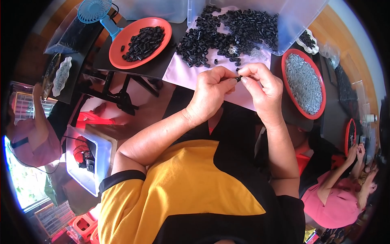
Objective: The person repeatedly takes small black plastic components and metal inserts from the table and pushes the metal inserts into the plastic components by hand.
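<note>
Over the near edge of a pink sheet [178,72], my left hand [210,91] and my right hand [264,87] meet fingertip to fingertip. Both thumbs and forefingers pinch a small black plastic part [239,78] between them. Most of it is covered by the fingers, so its full shape cannot be made out. Just beyond my hands, a heap of small black tube-shaped parts [199,45] spreads over the sheet and reaches into a tipped clear plastic bin [290,38]. A few loose black pieces lie close to my fingertips.
An orange-red tray [115,59] of longer black parts stands at the left, beside a blue fan [94,11]. Another red tray [323,97] holds many small clear pieces at the right. Co-workers in pink sit on both sides. A box [96,162] stands lower left.
</note>
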`<state>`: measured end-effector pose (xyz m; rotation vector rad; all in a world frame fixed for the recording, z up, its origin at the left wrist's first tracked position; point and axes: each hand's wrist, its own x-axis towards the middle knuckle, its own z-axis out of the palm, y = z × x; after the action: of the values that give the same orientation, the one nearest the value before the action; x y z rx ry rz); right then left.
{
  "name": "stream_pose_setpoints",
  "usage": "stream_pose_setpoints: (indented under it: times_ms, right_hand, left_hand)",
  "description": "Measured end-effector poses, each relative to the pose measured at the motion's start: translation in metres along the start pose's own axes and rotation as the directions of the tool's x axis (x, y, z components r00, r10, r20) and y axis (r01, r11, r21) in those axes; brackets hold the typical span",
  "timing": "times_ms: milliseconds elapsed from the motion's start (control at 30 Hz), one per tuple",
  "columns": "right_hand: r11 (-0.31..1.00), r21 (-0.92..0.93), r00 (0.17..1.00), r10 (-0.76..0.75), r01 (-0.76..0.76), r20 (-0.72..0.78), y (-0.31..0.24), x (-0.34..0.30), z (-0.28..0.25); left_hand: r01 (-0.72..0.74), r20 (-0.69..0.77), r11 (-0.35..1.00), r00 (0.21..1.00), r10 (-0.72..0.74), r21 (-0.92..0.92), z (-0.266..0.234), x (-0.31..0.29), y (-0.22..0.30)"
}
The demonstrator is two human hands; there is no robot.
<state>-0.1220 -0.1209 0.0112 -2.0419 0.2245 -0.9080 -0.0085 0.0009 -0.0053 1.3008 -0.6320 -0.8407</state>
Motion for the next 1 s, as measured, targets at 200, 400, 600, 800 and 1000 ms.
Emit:
stream_pose_setpoints:
  times_ms: [200,400,600,800,1000]
  right_hand:
    - [0.983,-0.154,0.978,-0.075,0.105,0.193,-0.014,0.017,-0.007]
    - [0.899,-0.338,0.950,-0.208,0.279,0.231,-0.021,0.020,0.000]
    - [0.959,-0.218,0.977,-0.151,0.182,0.152,-0.018,0.020,0.005]
    - [0.792,-0.425,0.896,-0.346,0.439,0.280,-0.015,0.025,0.008]
    - [0.965,-0.212,0.987,-0.139,0.154,0.084,-0.010,0.019,0.012]
  left_hand:
    - [-0.036,0.014,0.999,0.999,0.037,-0.040,-0.002,-0.002,-0.004]
    - [-0.043,-0.029,0.995,0.999,0.041,-0.090,0.002,-0.002,-0.005]
    - [-0.040,-0.037,0.999,0.999,0.039,-0.033,0.001,-0.002,-0.003]
    - [-0.207,-0.089,0.978,0.975,0.206,-0.006,0.004,0.003,-0.021]
    - [-0.115,-0.111,0.993,0.987,0.112,-0.027,0.007,0.001,-0.013]
